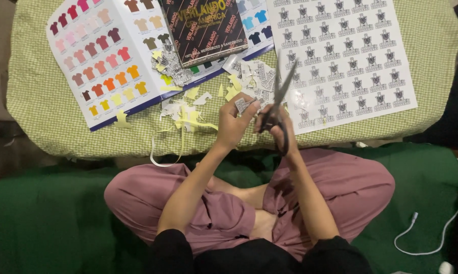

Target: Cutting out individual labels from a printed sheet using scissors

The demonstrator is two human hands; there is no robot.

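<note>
Our left hand [232, 124] pinches a small cut sticker [244, 105] at its fingertips. Just right of it, our right hand [275, 124] grips scissors [279, 96], blades parted, pointing away over the sticker sheet [350, 56]. Yellow scraps [188, 119] lie left of our left hand.

a shirt chart [94, 61] is lying at the table's [31, 122] left, a sticker sheet [350, 56] at its right, a dark packet [203, 28] resting between them, with paper scraps [188, 114] lying before the packet near the table's front edge.
</note>
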